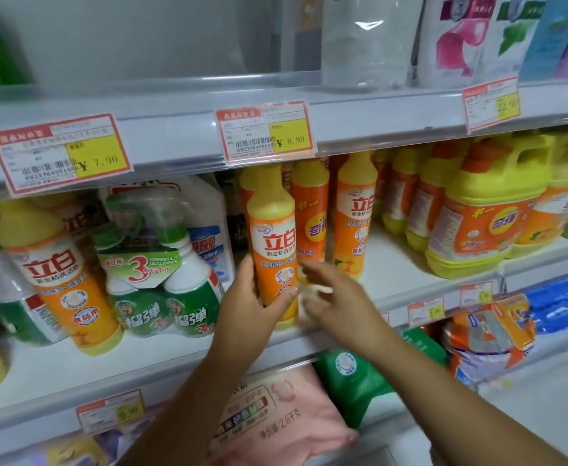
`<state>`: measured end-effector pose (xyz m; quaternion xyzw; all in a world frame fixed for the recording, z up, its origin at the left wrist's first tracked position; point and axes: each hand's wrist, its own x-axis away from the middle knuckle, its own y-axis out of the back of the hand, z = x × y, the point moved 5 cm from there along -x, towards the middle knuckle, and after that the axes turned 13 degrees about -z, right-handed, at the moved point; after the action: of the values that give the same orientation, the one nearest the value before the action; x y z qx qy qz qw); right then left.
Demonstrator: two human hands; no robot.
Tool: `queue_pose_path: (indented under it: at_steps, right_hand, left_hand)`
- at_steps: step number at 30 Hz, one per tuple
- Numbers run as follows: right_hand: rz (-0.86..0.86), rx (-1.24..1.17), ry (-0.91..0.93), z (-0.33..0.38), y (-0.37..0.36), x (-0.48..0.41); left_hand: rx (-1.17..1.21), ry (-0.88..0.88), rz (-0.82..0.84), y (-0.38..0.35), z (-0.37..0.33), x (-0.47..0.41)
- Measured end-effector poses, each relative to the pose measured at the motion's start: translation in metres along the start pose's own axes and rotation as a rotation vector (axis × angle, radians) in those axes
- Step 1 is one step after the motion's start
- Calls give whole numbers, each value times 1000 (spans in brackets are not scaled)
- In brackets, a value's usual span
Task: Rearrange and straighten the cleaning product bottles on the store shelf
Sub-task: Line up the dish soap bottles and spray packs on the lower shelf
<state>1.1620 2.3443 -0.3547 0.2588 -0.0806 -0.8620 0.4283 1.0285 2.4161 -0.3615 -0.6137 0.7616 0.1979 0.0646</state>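
Observation:
My left hand [247, 297] grips the lower part of a tall orange and yellow dish soap bottle [271, 237], which stands upright at the front of the middle shelf [410, 280]. Just right of that bottle hovers my right hand [329, 297], blurred, its fingers spread and holding nothing. Behind it stand two more slim orange bottles [311, 210] [355, 213]. To the left, another orange bottle [64, 274] leans to the left next to a green twin pack of spray cleaner [168, 280].
Large yellow detergent jugs [484, 210] fill the shelf's right side. Price tags [266, 132] hang on the rail of the shelf above. Below lie a pink bag [276, 415], a green pouch [353, 381] and an orange packet [488, 331]. A white jug [208, 223] stands behind the spray pack.

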Motion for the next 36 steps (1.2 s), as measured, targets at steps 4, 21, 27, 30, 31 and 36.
queue_pose_path:
  at_steps: [4,21,27,30,31,36]
  right_hand:
    - [-513,99,-93,-20,71,-30]
    - [-117,79,-91,-15,31,-8]
    - [-45,55,-18,7,-5,2]
    - [8,98,-19,13,-10,-1]
    - [65,99,-38,13,-9,-4]
    - [165,58,-142,-7,41,-26]
  left_hand:
    - [7,26,14,1,5,-2]
    - [-46,-10,-125,21,6,-2]
    - [-73,-53,-153,23,4,0]
    - [-32,-45,-150,23,4,1]
    - [-20,-40,-148,24,5,1]
    - [49,-28,-128,24,3,0]
